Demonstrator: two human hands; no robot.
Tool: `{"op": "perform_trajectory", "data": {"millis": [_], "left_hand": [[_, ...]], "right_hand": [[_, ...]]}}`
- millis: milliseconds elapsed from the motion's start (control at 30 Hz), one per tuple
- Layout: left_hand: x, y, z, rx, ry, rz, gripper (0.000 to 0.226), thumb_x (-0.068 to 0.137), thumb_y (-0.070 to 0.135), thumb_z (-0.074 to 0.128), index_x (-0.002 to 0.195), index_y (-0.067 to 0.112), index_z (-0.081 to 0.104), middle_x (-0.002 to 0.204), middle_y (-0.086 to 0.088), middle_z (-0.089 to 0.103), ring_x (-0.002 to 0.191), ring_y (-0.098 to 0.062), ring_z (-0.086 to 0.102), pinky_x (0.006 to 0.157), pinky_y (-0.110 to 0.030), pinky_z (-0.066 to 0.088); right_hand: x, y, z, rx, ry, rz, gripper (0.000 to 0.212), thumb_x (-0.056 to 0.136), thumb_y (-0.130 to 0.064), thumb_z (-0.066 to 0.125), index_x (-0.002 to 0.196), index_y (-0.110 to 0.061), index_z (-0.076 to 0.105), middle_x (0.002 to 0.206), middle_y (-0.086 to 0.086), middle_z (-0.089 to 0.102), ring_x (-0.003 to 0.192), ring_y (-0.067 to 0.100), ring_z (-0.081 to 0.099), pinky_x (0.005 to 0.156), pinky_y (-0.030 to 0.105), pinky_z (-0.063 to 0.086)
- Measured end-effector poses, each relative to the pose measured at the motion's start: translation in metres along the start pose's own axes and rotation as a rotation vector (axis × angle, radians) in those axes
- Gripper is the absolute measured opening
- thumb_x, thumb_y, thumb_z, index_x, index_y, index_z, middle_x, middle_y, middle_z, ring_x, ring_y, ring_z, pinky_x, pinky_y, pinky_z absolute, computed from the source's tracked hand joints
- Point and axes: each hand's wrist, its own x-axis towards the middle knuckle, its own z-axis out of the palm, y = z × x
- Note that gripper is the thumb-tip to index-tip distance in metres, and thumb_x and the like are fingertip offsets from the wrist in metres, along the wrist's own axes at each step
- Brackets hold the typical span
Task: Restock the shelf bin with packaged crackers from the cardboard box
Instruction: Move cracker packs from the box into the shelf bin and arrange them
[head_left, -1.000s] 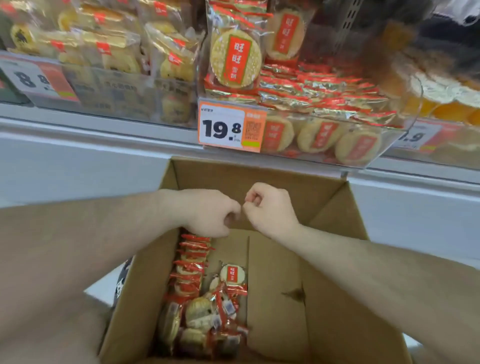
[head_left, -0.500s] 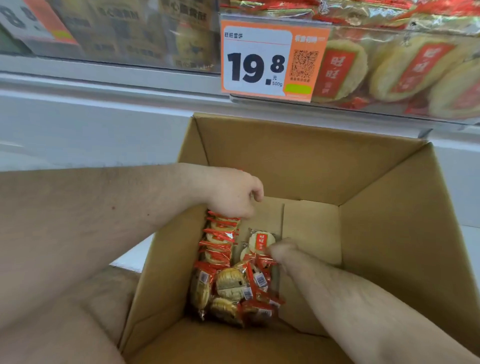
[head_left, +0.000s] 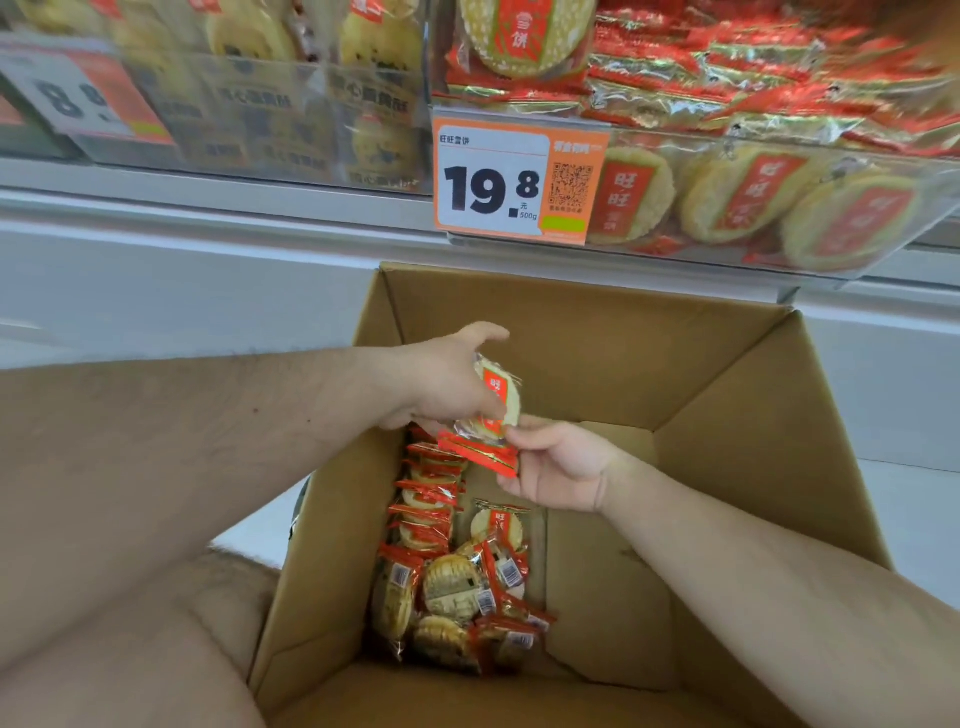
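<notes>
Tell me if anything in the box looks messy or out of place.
The crackers at the near end of the cardboard box lie in a loose jumbled heap, tilted every way, while the row behind stands neatly on edge. No damage shows.

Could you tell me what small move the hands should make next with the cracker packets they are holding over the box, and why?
Probably lift the red-and-clear cracker packets up to the clear plastic shelf bin. The left hand grips them and the right hand pinches their lower red edge, so they are already clear of the brown cardboard box, and the bin sits directly above.
</notes>
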Motion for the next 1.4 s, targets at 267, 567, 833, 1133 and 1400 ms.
{"op": "perform_trajectory", "data": {"millis": [267, 567, 833, 1133, 1400], "left_hand": [[0.003, -0.009, -0.003, 0.167, -0.024, -0.004, 0.063, 0.087, 0.0, 0.064, 0.133, 0.039, 0.047, 0.102, 0.004, 0.051, 0.054, -0.01, 0.05, 0.036, -0.013, 0.034], [0.01, -0.009, -0.008, 0.16, -0.038, 0.007, 0.058, 0.092, 0.002, 0.057, 0.129, 0.045, 0.047, 0.117, -0.001, 0.054, 0.068, -0.012, 0.052, 0.04, -0.015, 0.037], [-0.001, 0.007, -0.014, 0.036, 0.003, 0.102, 0.052, 0.088, 0.0, 0.052, 0.121, 0.041, 0.054, 0.11, -0.008, 0.062, 0.07, -0.028, 0.058, 0.054, -0.029, 0.042], [-0.022, 0.029, -0.017, -0.162, 0.074, 0.277, 0.052, 0.088, -0.004, 0.051, 0.114, 0.04, 0.056, 0.104, -0.003, 0.062, 0.067, -0.018, 0.059, 0.054, -0.027, 0.044], [-0.048, 0.056, -0.013, -0.383, -0.007, 0.318, 0.053, 0.079, 0.004, 0.049, 0.117, 0.04, 0.058, 0.072, -0.002, 0.054, 0.06, -0.016, 0.044, 0.057, -0.03, 0.036]], "right_hand": [[0.028, 0.052, -0.056, -1.085, 0.659, 0.338, 0.041, 0.087, -0.007, 0.063, 0.127, -0.008, 0.058, 0.118, 0.008, 0.064, 0.099, 0.02, 0.061, 0.077, 0.027, 0.047], [0.039, 0.093, -0.066, -1.326, 0.514, 0.397, 0.042, 0.08, -0.017, 0.076, 0.064, -0.026, 0.038, 0.067, -0.01, 0.044, 0.064, 0.008, 0.045, 0.049, 0.018, 0.031], [-0.037, -0.007, -0.022, -1.656, 0.552, -0.081, 0.036, 0.074, -0.009, 0.068, 0.063, -0.022, 0.037, 0.068, -0.007, 0.044, 0.067, 0.014, 0.041, 0.059, 0.027, 0.033], [-0.169, -0.061, 0.042, -2.016, 0.706, -0.931, 0.037, 0.066, 0.0, 0.065, 0.074, -0.026, 0.04, 0.104, 0.003, 0.063, 0.103, 0.023, 0.057, 0.093, 0.018, 0.038], [-0.17, -0.064, 0.074, -1.925, 0.787, -1.375, 0.005, 0.071, -0.005, 0.057, 0.067, -0.009, 0.054, 0.109, 0.011, 0.062, 0.1, 0.024, 0.054, 0.095, 0.02, 0.036]]}}
